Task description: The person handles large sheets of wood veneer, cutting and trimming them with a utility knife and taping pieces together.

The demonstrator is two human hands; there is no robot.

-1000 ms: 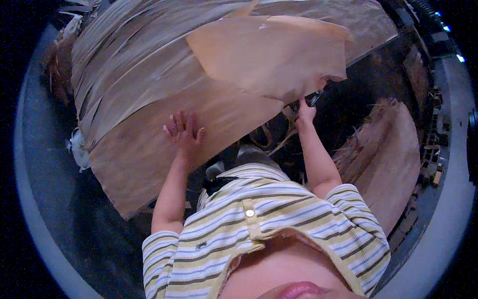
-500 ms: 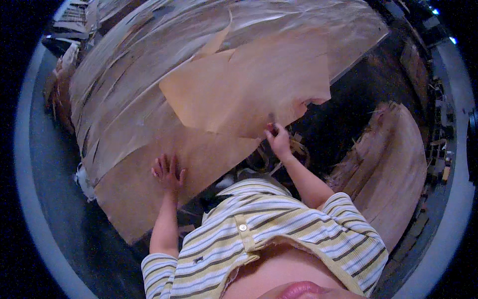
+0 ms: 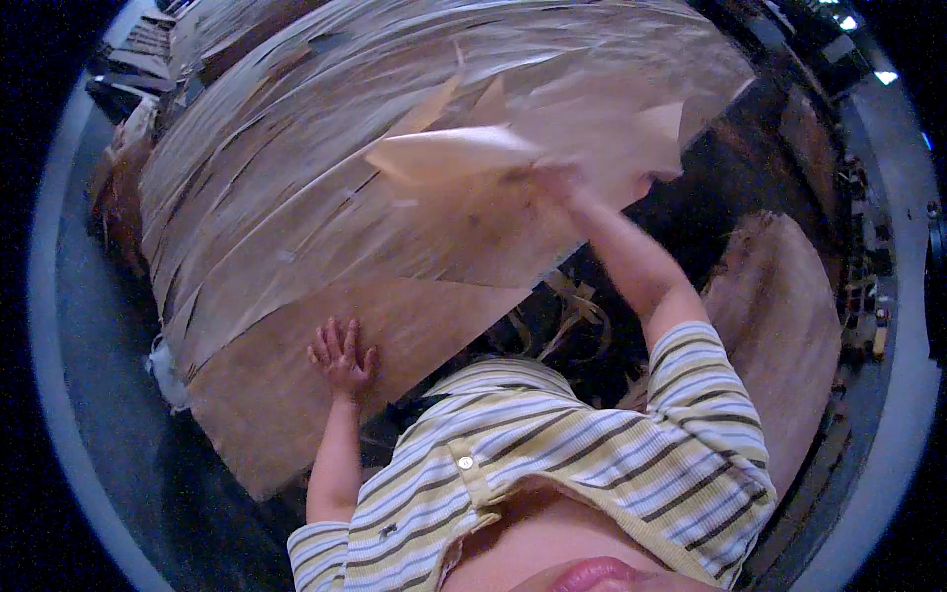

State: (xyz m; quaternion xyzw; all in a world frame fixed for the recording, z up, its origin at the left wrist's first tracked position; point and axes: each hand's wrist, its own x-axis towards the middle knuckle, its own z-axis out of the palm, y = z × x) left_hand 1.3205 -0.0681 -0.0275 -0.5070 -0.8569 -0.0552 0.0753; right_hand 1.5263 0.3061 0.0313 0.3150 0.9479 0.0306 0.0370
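Brown sheets, stacked, one loose on top

Left hand (image 3: 342, 369): I am resting it, fingers spread and gripping nothing, on the lower brown sheet (image 3: 258, 405) of the pile (image 3: 286, 187). Right hand (image 3: 552, 189): I am reaching it to the loose sheet (image 3: 456, 155), which is lying atop the pile, pale edge tilting up; blur is hiding whether these fingers are gripping. Strips (image 3: 582, 311): lying curled beside the pile.

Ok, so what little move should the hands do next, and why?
I'd probably have the right hand gently lift the loose piece aside, since that hand is right at it and one edge is already raised off the stack. The left hand is spread flat on the big brown sheet, so it could help steady it. The right hand's grip is too blurred to tell.
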